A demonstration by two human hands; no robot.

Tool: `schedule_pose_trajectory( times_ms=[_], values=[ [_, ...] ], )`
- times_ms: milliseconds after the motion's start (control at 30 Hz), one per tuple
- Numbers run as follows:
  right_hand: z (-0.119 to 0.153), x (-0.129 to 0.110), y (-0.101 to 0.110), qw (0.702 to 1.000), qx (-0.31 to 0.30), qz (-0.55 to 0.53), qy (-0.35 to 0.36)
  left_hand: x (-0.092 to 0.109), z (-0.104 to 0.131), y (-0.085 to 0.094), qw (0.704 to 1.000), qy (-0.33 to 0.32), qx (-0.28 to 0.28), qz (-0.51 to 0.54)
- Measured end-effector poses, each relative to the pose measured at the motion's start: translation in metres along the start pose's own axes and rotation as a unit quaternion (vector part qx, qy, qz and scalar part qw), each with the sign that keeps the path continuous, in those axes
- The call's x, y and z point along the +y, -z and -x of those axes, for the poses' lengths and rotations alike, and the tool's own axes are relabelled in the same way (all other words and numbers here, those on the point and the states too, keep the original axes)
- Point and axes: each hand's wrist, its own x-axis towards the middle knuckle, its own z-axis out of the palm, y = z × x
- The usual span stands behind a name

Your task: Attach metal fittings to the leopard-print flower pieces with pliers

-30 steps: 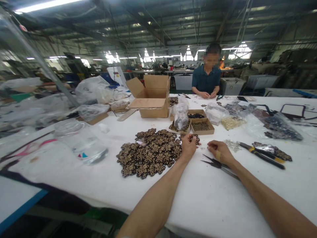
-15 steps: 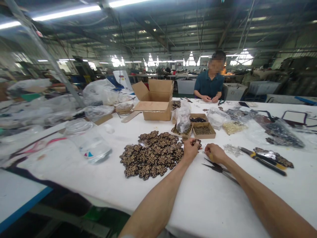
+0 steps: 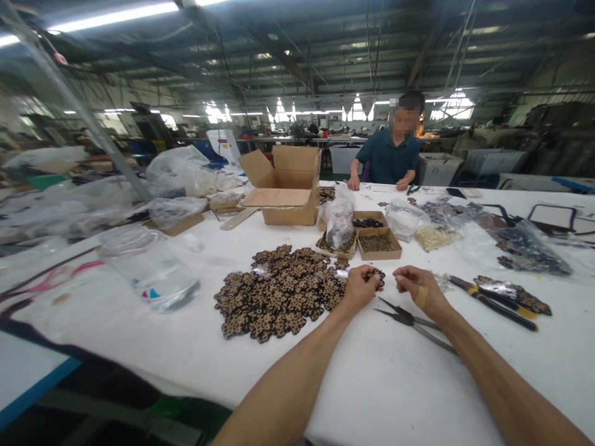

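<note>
My left hand is closed around a leopard-print flower piece at the right edge of a big heap of the same pieces on the white table. A little to the right, my right hand has its fingers pinched together, with a tan plaster on one finger; whether it holds something small I cannot tell. Thin dark pliers lie on the table just below my right hand.
Yellow-handled pliers lie to the right. Small cardboard trays of parts, plastic bags and an open carton stand behind the heap. A clear jar lies at the left. A person in a dark shirt sits across the table.
My left hand has closed around one flower piece at the heap's edge. My right hand lifted a little and moved slightly away. The person opposite spread their hands apart.
</note>
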Motion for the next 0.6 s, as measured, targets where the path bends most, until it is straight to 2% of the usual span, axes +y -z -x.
schedule_pose_trajectory(
  times_ms=[233, 467, 600],
  values=[
    [-0.001, -0.001, 0.003, 0.992, 0.004, -0.111, -0.066, 0.003, 0.003, -0.013, 0.998, -0.029, -0.012, -0.057],
    [-0.002, -0.008, 0.013, 0.997, 0.004, -0.070, -0.030, 0.004, 0.002, -0.015, 0.997, -0.028, -0.011, -0.073],
    [0.002, -0.004, 0.015, 0.997, 0.009, -0.060, -0.051, 0.002, 0.011, -0.015, 0.994, -0.033, -0.013, -0.106]
  ],
)
